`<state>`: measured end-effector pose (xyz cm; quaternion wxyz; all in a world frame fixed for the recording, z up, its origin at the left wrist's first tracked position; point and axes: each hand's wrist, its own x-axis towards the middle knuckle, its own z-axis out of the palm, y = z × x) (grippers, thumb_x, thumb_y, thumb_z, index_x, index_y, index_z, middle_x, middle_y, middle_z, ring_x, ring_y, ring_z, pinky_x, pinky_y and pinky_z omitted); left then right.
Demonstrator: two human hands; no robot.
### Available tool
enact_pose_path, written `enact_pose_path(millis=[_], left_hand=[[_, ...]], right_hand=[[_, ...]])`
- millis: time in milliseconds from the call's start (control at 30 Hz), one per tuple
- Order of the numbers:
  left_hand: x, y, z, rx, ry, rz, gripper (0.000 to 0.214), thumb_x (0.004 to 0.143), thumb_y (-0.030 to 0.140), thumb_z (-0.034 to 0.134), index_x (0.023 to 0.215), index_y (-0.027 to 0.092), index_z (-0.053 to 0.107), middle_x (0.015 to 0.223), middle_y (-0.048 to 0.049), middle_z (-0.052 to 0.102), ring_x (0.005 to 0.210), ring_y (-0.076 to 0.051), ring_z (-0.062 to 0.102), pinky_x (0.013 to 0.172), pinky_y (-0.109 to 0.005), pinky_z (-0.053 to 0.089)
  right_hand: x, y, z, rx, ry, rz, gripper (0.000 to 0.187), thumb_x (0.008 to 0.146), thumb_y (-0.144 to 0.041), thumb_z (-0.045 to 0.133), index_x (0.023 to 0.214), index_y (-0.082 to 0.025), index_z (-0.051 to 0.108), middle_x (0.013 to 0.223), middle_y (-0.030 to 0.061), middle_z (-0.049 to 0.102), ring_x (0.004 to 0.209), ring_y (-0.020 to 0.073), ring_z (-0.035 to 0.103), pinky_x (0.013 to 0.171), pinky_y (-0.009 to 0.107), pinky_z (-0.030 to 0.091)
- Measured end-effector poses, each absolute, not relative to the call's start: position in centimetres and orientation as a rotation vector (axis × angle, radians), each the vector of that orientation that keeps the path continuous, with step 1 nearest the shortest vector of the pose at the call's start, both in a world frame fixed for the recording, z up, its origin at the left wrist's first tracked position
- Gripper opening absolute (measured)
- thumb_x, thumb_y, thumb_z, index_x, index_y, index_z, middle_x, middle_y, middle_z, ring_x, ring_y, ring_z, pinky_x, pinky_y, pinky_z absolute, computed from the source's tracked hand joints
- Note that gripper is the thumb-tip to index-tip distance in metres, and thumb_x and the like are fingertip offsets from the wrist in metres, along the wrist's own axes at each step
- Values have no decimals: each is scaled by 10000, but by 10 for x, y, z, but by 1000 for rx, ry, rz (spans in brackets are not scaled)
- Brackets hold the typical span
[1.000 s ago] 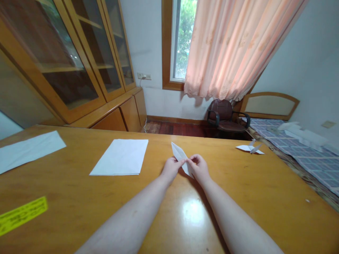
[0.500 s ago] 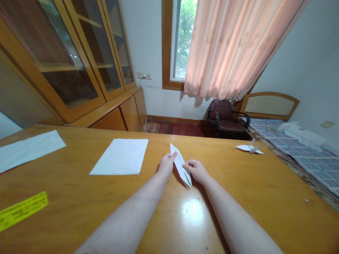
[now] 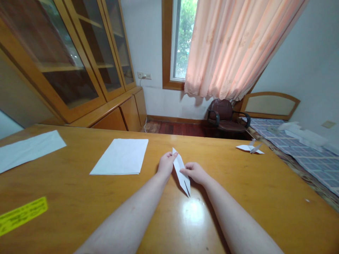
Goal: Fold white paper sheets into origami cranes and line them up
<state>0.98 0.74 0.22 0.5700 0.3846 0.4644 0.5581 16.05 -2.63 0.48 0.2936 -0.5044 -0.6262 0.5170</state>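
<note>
Between my hands is a narrow piece of folded white paper (image 3: 180, 173), pointed at its far end and split into two points at the near end. My left hand (image 3: 166, 164) pinches its left edge near the far tip, thumb on top. My right hand (image 3: 195, 171) grips the right edge around the middle, thumb over the paper and the other fingers curled, partly hidden. The paper is held just over the wooden table (image 3: 233, 197), tilted with its split end toward me.
A stack of white paper sheets (image 3: 122, 157) lies left of my hands, with a white paper strip (image 3: 29, 150) farther left. A yellow label (image 3: 23, 215) is at the near left. A folded paper crane (image 3: 250, 148) rests at the far right, before a bed (image 3: 296, 151). Beyond stands an office chair (image 3: 225, 114).
The folded paper has come slightly nearer to me and turned a little, its split end now lower. Both hands keep their hold on it.
</note>
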Motion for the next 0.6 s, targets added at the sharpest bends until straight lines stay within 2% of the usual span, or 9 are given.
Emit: enact_pose_path(millis=[200, 400, 600], left_hand=[[3, 16, -2, 738, 1040, 1424, 289, 655, 430, 664, 696, 152, 595, 604, 14, 610, 520, -103, 535, 523, -211, 404], [-2, 21, -5, 673, 1005, 1535, 263, 667, 393, 663, 760, 151, 615, 747, -22, 669, 638, -113, 597, 620, -223, 448], [-15, 29, 1, 511, 1077, 1674, 219, 705, 353, 633, 788, 156, 583, 774, -41, 674, 687, -119, 629, 647, -226, 471]], right_hand=[[160, -26, 6, -1313, -1636, 1424, 203, 614, -306, 684, 672, -150, 568, 563, -40, 539, 511, 90, 456, 493, 205, 330], [159, -25, 10, -1417, -1661, 1251, 163, 650, -310, 635, 673, -155, 590, 584, -35, 552, 535, 97, 469, 510, 209, 342], [161, -26, 11, -1451, -1665, 1256, 155, 639, -309, 630, 666, -158, 607, 558, -42, 543, 519, 98, 458, 492, 208, 326]])
